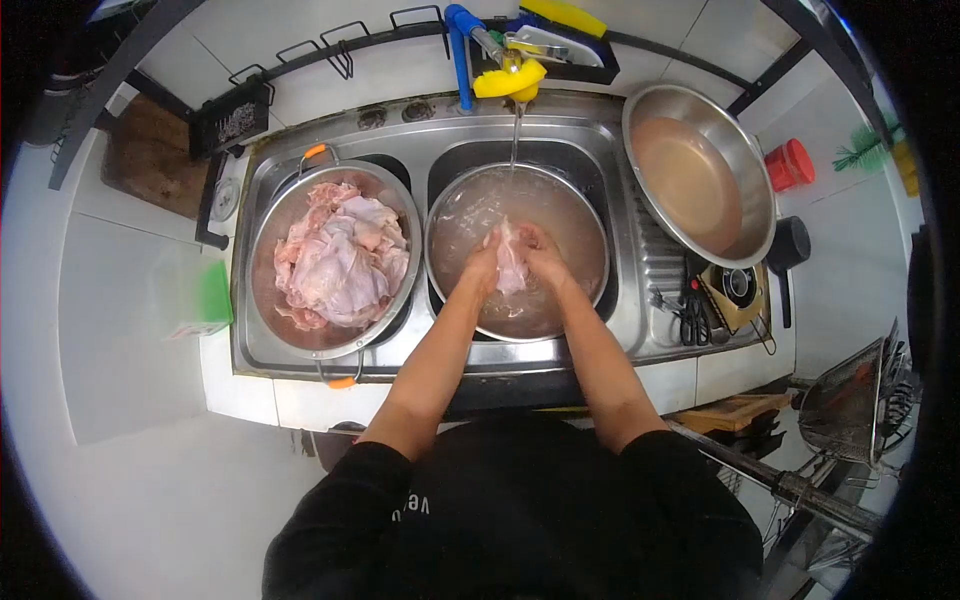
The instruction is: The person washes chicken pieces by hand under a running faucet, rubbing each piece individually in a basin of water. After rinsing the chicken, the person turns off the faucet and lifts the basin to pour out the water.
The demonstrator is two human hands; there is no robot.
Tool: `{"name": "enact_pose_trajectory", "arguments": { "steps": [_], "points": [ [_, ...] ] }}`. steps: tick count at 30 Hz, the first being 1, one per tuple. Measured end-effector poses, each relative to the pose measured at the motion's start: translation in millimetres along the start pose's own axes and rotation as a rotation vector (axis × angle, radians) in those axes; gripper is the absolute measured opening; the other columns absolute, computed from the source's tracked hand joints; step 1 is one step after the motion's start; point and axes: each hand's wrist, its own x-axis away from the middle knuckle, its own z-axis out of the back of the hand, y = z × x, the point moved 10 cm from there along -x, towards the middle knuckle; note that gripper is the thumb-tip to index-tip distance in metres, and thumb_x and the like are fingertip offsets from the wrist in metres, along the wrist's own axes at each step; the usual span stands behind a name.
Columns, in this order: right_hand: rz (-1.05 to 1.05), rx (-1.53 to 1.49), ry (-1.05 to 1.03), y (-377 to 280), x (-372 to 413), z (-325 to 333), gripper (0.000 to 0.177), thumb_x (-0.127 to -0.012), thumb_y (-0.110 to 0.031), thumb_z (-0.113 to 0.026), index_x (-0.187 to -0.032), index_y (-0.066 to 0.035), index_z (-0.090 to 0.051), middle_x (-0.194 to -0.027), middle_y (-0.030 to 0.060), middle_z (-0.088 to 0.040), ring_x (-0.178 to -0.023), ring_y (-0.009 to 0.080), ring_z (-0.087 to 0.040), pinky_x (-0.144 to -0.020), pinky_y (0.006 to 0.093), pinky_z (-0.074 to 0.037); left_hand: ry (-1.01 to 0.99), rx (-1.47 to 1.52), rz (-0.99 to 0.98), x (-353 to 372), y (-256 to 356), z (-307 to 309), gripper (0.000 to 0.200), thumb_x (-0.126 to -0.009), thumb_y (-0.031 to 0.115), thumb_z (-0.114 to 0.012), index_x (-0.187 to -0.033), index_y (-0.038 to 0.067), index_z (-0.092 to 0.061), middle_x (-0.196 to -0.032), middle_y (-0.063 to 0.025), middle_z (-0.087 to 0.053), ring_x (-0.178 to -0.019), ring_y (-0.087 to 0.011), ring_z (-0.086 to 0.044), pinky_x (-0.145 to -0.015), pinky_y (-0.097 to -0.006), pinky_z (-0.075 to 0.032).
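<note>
Both my hands hold a pale piece of raw chicken (511, 262) at the surface of cloudy water in a round metal basin (437, 283). My left hand (484, 262) grips its left side, fingers closed against it. On the other side my right hand (541, 252) has its fingers curled round the meat; fingertips of both are partly hidden. Water runs into the basin from a tap (512, 68) with a yellow piece around it. In the left sink bowl, a pan with orange-sleeved handles (262, 290) bears a heap of raw chicken (340, 255).
A large steel bowl (757, 190) of brownish water tilts on the right drainboard. Near it are a red cup (790, 165), a black-handled utensil (693, 320) and a small yellowish box (735, 292). A black rack (330, 55) runs along the wall. Wire strainers (845, 400) hang at right.
</note>
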Motion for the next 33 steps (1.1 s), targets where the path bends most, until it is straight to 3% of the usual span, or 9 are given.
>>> {"name": "enact_pose_trajectory", "arguments": {
  "steps": [5, 8, 12, 17, 21, 23, 25, 29, 33],
  "points": [
    [0.232, 0.549, 0.309, -23, 0, 6, 0.046, -0.085, -0.018, -0.059, -0.125, -0.001, -0.043, -0.117, 0.0162, -0.054, -0.103, 0.0258, -0.055, -0.085, 0.0350, -0.045, 0.149, 0.033, 0.025, 15, 2, 2, 0.066, -0.087, 0.039, -0.056, -0.130, -0.004, -0.030, -0.115, -0.0179, -0.052, -0.097, -0.0284, -0.056, -0.077, -0.0415, -0.050],
    [0.122, 0.734, 0.458, -21, -3, 20, 0.037, -0.087, -0.021, -0.055, -0.115, 0.002, -0.052, -0.106, 0.0197, -0.059, -0.099, 0.0280, -0.058, -0.081, 0.0381, -0.046, -0.053, 0.114, 0.002, -9, -9, -3, 0.057, -0.088, 0.042, -0.050, -0.128, 0.005, -0.035, -0.118, -0.0142, -0.052, -0.107, -0.0270, -0.052, -0.086, -0.0442, -0.045],
    [-0.112, 0.655, 0.482, 16, -15, 46, 0.029, -0.089, -0.021, -0.051, -0.103, 0.004, -0.059, -0.093, 0.0185, -0.063, -0.087, 0.0256, -0.061, -0.075, 0.0378, -0.047, 0.067, 0.117, -0.006, 7, -4, -6, 0.048, -0.090, 0.039, -0.048, -0.124, 0.007, -0.040, -0.113, -0.0118, -0.055, -0.095, -0.0253, -0.058, -0.077, -0.0406, -0.050],
    [-0.447, -0.231, 0.485, 84, 4, 62, 0.028, -0.089, -0.023, -0.051, -0.097, 0.001, -0.063, -0.084, 0.0093, -0.065, -0.074, 0.0187, -0.060, -0.068, 0.0325, -0.046, 0.050, 0.127, 0.054, -29, -30, 14, 0.057, -0.089, 0.046, -0.047, -0.131, 0.010, -0.032, -0.111, -0.0132, -0.055, -0.091, -0.0272, -0.059, -0.070, -0.0435, -0.052],
    [-0.454, -0.080, 0.542, 98, 6, 92, 0.037, -0.086, -0.031, -0.056, -0.105, 0.001, -0.060, -0.093, 0.0111, -0.063, -0.082, 0.0182, -0.059, -0.070, 0.0324, -0.046, 0.028, 0.131, 0.070, -7, -12, 2, 0.059, -0.089, 0.049, -0.046, -0.128, 0.007, -0.036, -0.113, -0.0129, -0.055, -0.090, -0.0273, -0.060, -0.071, -0.0427, -0.052],
    [-0.280, -0.129, 0.537, 12, 18, 54, 0.046, -0.084, -0.036, -0.058, -0.113, 0.000, -0.055, -0.101, 0.0147, -0.061, -0.093, 0.0220, -0.057, -0.075, 0.0357, -0.046, 0.028, 0.051, 0.098, -7, -13, 0, 0.056, -0.090, 0.047, -0.045, -0.127, 0.006, -0.037, -0.115, -0.0130, -0.054, -0.092, -0.0273, -0.060, -0.072, -0.0423, -0.052],
    [0.154, 0.435, 0.638, 0, -6, 45, 0.045, -0.083, -0.036, -0.057, -0.106, 0.002, -0.055, -0.089, 0.0177, -0.063, -0.085, 0.0332, -0.061, -0.078, 0.0397, -0.048, -0.086, 0.028, 0.081, -32, -28, -4, 0.055, -0.091, 0.045, -0.044, -0.128, 0.004, -0.038, -0.115, -0.0127, -0.054, -0.093, -0.0261, -0.059, -0.074, -0.0414, -0.052],
    [0.282, 0.690, 0.734, -42, 16, 21, 0.045, -0.084, -0.036, -0.055, -0.108, 0.002, -0.055, -0.094, 0.0227, -0.061, -0.091, 0.0380, -0.058, -0.085, 0.0417, -0.044, -0.085, 0.067, 0.064, -63, -53, 10, 0.051, -0.091, 0.043, -0.044, -0.126, 0.005, -0.039, -0.113, -0.0119, -0.055, -0.092, -0.0246, -0.059, -0.071, -0.0402, -0.052],
    [-0.247, 0.437, 0.405, 31, -26, 51, 0.052, -0.084, -0.040, -0.054, -0.113, 0.003, -0.054, -0.104, 0.0268, -0.058, -0.097, 0.0373, -0.057, -0.089, 0.0403, -0.043, -0.042, -0.050, 0.097, 6, -19, -11, 0.051, -0.092, 0.044, -0.044, -0.127, 0.007, -0.038, -0.111, -0.0113, -0.056, -0.089, -0.0236, -0.058, -0.063, -0.0399, -0.049]
  ]
}}
